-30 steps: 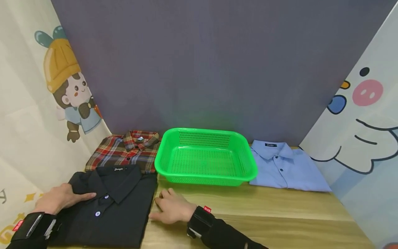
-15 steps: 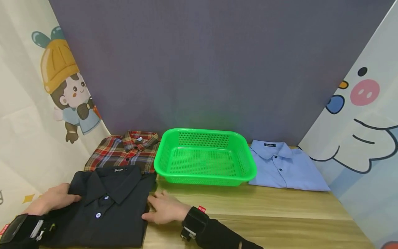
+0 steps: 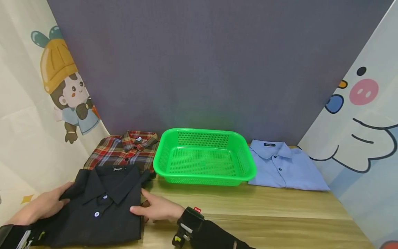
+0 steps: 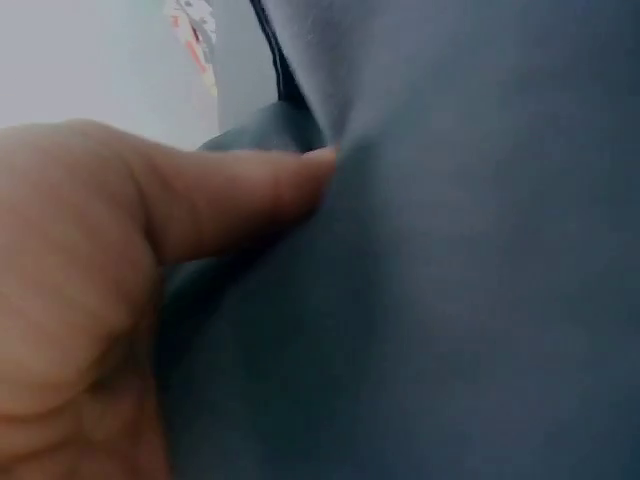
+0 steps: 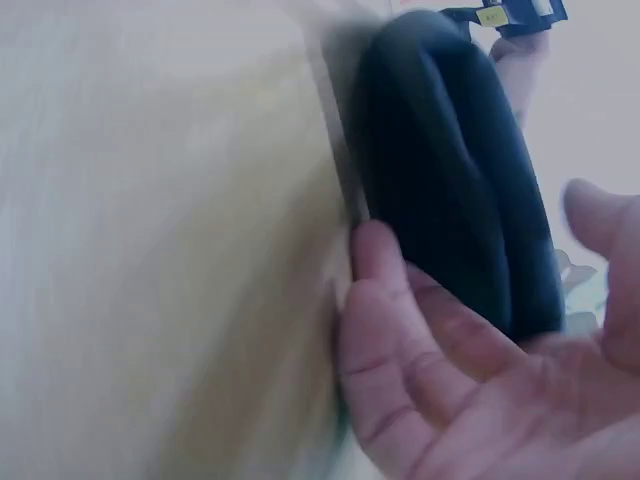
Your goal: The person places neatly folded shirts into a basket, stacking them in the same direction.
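Dark grey backdrop [image 3: 202, 69] between pale cartoon-printed walls [image 3: 18, 90], behind a wood-grain tabletop [image 3: 264, 212]

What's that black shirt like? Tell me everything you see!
The black shirt looks like smooth cloth, folded front up, with a pointed collar, a label inside it and two pale buttons showing. It's in front of the plaid shirt. The left hand grips its left side; the right hand holds its right edge.
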`<state>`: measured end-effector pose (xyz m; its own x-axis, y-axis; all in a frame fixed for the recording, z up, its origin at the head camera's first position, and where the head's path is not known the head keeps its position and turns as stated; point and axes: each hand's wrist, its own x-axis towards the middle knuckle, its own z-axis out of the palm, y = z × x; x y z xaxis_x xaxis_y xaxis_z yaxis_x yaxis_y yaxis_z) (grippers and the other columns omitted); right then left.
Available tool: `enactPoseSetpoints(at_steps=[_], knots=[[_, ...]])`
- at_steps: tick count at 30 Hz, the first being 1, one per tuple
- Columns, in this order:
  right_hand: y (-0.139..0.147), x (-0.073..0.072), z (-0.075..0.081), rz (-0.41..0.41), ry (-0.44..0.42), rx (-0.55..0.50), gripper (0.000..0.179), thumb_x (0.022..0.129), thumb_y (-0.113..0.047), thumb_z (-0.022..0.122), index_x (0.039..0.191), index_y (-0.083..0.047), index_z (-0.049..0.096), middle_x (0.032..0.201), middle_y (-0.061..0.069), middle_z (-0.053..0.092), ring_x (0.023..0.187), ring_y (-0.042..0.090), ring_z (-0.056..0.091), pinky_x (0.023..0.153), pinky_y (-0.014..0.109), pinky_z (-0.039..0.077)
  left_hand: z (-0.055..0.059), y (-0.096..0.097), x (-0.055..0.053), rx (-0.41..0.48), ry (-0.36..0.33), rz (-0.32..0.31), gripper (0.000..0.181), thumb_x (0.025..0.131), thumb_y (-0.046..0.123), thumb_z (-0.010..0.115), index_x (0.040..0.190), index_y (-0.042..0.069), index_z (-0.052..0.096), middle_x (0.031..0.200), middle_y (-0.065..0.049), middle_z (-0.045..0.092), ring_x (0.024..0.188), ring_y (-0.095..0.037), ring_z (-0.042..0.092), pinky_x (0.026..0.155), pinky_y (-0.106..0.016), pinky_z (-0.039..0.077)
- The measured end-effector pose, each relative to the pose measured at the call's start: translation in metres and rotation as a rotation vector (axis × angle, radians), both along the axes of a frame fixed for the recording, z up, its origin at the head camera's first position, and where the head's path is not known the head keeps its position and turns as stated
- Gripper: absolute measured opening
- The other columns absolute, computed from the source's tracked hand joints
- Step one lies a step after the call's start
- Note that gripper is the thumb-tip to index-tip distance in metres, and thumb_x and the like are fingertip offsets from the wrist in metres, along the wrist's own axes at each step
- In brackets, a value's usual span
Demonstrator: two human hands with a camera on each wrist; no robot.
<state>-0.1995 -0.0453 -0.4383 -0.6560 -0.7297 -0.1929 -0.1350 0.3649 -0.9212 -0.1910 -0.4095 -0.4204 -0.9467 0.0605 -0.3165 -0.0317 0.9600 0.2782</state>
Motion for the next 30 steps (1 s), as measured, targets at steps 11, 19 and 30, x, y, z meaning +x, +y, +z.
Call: enactPoseSetpoints(at_steps=[11, 19, 30], knots=[[-0.020, 0.015, -0.007, -0.256, 0.098, -0.145, 0.066, 0.089, -0.004, 0.062, 0.147, -0.016, 0.032, 0.111, 0.011, 0.069, 0.072, 0.004, 0.063, 0.057, 0.022, 0.052, 0.020, 0.012, 0.014, -0.087, 0.592, -0.012, 0.039, 0.084, -0.001, 0.060, 0.119, -0.014, 0.047, 0.105, -0.045, 0.054, 0.085, -0.055, 0.055, 0.067, -0.063, 0.047], [-0.018, 0.013, 0.002, -0.140, 0.309, -0.239, 0.061, 0.095, -0.008, 0.056, 0.148, -0.018, 0.029, 0.120, 0.007, 0.065, 0.093, -0.001, 0.061, 0.068, 0.014, 0.049, 0.026, 0.017, 0.018, -0.026, 0.933, 0.051, 0.032, 0.081, -0.003, 0.063, 0.111, -0.010, 0.052, 0.085, -0.041, 0.059, 0.058, -0.048, 0.055, 0.047, -0.057, 0.043], [0.002, 0.004, 0.025, -0.282, 0.557, -0.243, 0.057, 0.094, -0.008, 0.057, 0.146, -0.008, 0.033, 0.128, 0.018, 0.058, 0.106, 0.008, 0.057, 0.086, 0.022, 0.050, 0.039, 0.039, 0.007, 0.066, 1.167, 0.108, 0.056, 0.083, 0.000, 0.064, 0.136, 0.001, 0.045, 0.046, -0.017, 0.042, 0.033, -0.026, 0.034, 0.032, -0.041, 0.027]])
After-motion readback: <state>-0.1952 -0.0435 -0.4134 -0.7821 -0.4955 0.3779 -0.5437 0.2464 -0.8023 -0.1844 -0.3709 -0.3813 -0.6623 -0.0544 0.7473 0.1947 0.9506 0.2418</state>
